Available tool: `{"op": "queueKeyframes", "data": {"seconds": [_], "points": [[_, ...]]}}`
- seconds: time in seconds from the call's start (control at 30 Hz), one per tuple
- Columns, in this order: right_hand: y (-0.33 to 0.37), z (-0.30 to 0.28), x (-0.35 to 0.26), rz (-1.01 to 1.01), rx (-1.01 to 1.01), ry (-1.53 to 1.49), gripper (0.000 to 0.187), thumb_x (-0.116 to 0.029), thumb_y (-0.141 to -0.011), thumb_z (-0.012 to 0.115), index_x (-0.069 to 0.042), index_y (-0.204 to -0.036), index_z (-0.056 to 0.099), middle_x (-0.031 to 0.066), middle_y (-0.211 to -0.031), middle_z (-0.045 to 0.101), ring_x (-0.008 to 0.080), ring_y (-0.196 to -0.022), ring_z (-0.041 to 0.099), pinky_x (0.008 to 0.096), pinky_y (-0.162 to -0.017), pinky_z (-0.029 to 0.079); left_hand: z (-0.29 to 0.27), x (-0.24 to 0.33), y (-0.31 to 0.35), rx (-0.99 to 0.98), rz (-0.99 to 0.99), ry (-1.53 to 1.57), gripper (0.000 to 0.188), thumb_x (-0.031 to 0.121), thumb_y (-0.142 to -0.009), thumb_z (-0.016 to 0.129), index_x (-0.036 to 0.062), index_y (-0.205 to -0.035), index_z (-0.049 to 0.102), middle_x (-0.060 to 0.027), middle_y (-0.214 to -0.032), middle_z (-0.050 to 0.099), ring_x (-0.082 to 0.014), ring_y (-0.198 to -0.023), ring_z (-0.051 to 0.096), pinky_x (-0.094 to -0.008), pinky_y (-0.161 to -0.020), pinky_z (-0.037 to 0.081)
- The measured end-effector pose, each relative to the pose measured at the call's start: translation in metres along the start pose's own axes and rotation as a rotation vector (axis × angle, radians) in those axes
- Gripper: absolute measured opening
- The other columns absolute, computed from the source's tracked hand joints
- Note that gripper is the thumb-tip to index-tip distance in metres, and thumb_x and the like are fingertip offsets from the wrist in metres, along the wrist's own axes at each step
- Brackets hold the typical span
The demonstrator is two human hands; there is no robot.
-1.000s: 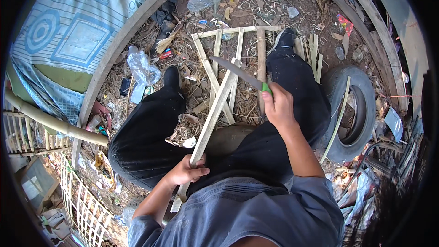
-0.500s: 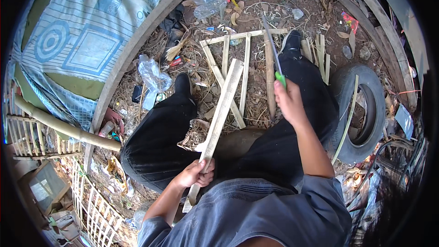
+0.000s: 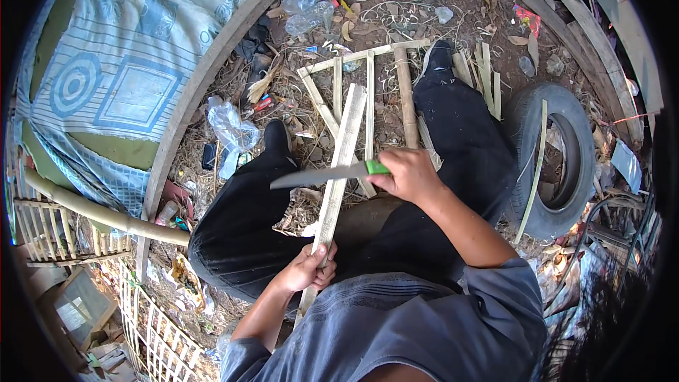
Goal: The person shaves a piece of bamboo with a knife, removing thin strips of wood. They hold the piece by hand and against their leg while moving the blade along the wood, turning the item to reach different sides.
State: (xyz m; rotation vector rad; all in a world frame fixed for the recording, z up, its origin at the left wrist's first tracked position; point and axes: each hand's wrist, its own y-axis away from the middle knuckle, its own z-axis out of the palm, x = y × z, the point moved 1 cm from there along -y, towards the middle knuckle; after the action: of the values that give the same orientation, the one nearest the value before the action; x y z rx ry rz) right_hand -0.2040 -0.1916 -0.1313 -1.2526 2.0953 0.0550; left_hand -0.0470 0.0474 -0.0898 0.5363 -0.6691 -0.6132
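My left hand [image 3: 309, 269] is closed around the lower part of a split bamboo strip [image 3: 344, 148], which slants up and away between my legs. In my right hand [image 3: 408, 175] is a knife [image 3: 322, 175] with a green handle, my fingers wrapped round the grip. Its blade points left and crosses over the middle of the strip; whether the edge touches it I cannot tell. Beyond, on the ground, lie several bamboo pieces joined in a rough frame [image 3: 370, 106], with a thicker round stick [image 3: 405, 99] at its right side.
An old tyre [image 3: 527, 163] lies right of my leg, a thin green strip [image 3: 535, 177] leaning on it. Cut bamboo slats [image 3: 486, 81] lie by my right foot. Clear plastic bags [image 3: 232, 131] litter the left. A cloth-covered platform [image 3: 134, 78] stands far left, woven bamboo lattice [image 3: 159, 332] below it.
My right hand has swung the knife down and left, from pointing upward to lying across the strip. My left hand keeps its hold, shifted only slightly.
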Motion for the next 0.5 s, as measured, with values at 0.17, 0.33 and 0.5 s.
{"op": "queueKeyframes", "data": {"seconds": [0.17, 0.33, 0.5], "points": [[-0.025, -0.057, 0.101, 0.614, 0.208, 0.22, 0.047, -0.047, -0.094, 0.046, -0.005, -0.077, 0.061, 0.0178, -0.059, 0.058, 0.0407, -0.061, 0.059, 0.048, -0.055, 0.046, 0.022, -0.014, 0.004, -0.008, -0.136, -0.32, 0.042, 0.052, -0.097, 0.038, 0.0111, -0.087, 0.04, 0.0047, -0.058, 0.028, -0.0064, -0.046, 0.027, -0.0223, -0.04, 0.024], [-0.023, -0.071, 0.036, 0.512, 0.285, -0.075, 0.04, -0.038, -0.093, 0.055, -0.002, -0.076, 0.058, 0.0174, -0.056, 0.052, 0.0384, -0.056, 0.056, 0.0423, -0.051, 0.042, -0.028, -0.014, 0.008, 0.226, 0.165, -0.039, 0.046, 0.051, -0.097, 0.038, 0.0069, -0.085, 0.045, 0.0009, -0.054, 0.033, -0.0087, -0.041, 0.033, -0.0227, -0.035, 0.03], [0.017, -0.007, -0.036, 0.216, -0.13, -0.169, 0.047, -0.049, -0.087, 0.058, -0.006, -0.069, 0.058, 0.0126, -0.06, 0.06, 0.0326, -0.054, 0.061, 0.0408, -0.051, 0.047, -0.014, 0.001, -0.012, 0.361, 0.178, -0.312, 0.042, 0.038, -0.101, 0.036, 0.0029, -0.083, 0.049, -0.0018, -0.051, 0.041, -0.0104, -0.039, 0.042, -0.0237, -0.036, 0.037]]}}
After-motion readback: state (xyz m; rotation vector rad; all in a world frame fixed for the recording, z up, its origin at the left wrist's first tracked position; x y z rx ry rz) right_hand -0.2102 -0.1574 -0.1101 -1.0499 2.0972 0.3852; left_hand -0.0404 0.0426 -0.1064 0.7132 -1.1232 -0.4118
